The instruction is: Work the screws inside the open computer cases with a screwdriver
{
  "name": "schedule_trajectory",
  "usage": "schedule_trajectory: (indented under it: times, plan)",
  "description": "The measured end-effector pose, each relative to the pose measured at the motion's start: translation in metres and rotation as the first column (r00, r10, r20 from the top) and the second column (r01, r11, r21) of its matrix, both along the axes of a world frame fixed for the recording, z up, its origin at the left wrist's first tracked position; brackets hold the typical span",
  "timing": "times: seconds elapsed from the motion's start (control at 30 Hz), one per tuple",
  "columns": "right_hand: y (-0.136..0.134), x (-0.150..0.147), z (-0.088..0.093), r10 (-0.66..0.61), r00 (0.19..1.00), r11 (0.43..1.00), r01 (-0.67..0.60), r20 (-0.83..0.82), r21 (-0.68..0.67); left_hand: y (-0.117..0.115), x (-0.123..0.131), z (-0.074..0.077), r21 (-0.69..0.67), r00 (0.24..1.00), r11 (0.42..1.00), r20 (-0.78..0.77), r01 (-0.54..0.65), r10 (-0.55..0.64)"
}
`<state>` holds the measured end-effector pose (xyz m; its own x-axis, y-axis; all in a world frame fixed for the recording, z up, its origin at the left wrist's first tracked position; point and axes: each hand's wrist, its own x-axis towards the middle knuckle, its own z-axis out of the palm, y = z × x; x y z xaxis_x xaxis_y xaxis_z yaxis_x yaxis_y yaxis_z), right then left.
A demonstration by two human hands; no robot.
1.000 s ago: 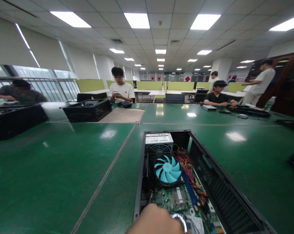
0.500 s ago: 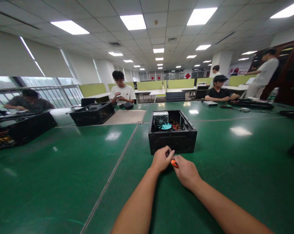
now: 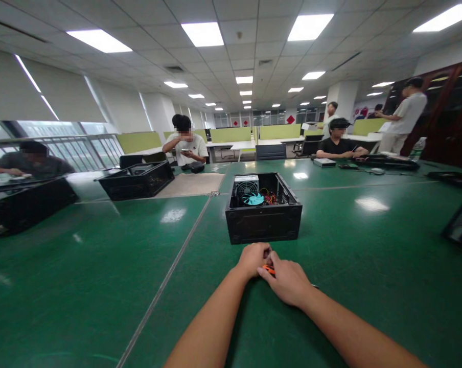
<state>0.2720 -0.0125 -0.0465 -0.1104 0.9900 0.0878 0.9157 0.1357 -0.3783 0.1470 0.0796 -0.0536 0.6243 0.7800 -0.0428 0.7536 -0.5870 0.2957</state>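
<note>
My left hand [image 3: 252,258] and my right hand [image 3: 286,279] meet on the green table [image 3: 100,266], both closed around a small orange object [image 3: 268,269] that is mostly hidden between the fingers. Just beyond them stands an open black computer case [image 3: 262,221], upright, with a blue fan [image 3: 253,199] and coloured wires showing inside. The hands are a short way in front of the case and do not touch it.
Another open black case [image 3: 137,180] sits at the back left, and a third [image 3: 22,204] at the far left. A black panel [image 3: 461,230] lies at the right edge. Several other people sit or stand at the far side of the tables.
One second ago the view was close over the case interior; now the case is farther off and both hands are together in front of it, drawn slightly nearer to me than half a second ago.
</note>
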Motion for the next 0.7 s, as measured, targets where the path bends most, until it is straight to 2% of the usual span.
schedule_trajectory:
  times: [0.07, 0.13, 0.23, 0.33, 0.4, 0.5, 0.6, 0.7]
  plan:
    - [0.0, -0.001, -0.001, -0.002, 1.0, 1.0, 0.001, -0.002, -0.004, -0.002, 0.001, 0.004, 0.027, 1.0, 1.0, 0.003, -0.005, 0.005]
    - [-0.001, -0.001, -0.001, -0.005, 1.0, 1.0, 0.005, -0.01, -0.009, -0.003, 0.002, 0.014, 0.079, 0.999, 0.997, 0.021, -0.027, 0.025]
    - [-0.001, -0.001, 0.0, -0.009, 1.0, 1.0, 0.008, -0.027, -0.01, -0.003, 0.0, 0.042, 0.221, 0.991, 0.97, 0.104, -0.102, 0.081]
    - [-0.003, -0.001, 0.006, 0.025, 0.998, 1.0, -0.025, -0.049, -0.006, 0.0, -0.005, 0.075, 0.396, 0.962, 0.89, 0.237, -0.224, 0.137]
    - [-0.004, 0.001, 0.015, 0.07, 0.995, 0.998, -0.069, -0.073, 0.008, 0.002, -0.009, 0.088, 0.489, 0.942, 0.822, 0.299, -0.291, 0.155]
    - [-0.009, 0.006, 0.035, 0.118, 0.987, 0.991, -0.111, -0.105, 0.07, 0.006, -0.013, 0.094, 0.558, 0.952, 0.783, 0.274, -0.273, 0.137]
    - [-0.016, 0.018, 0.065, 0.121, 0.985, 0.985, -0.105, -0.119, 0.136, 0.009, -0.017, 0.095, 0.566, 0.972, 0.795, 0.2, -0.22, 0.126]
    - [-0.031, 0.038, 0.102, 0.138, 0.97, 0.97, -0.091, -0.2, 0.227, 0.006, -0.02, 0.108, 0.546, 0.981, 0.816, 0.129, -0.191, 0.143]
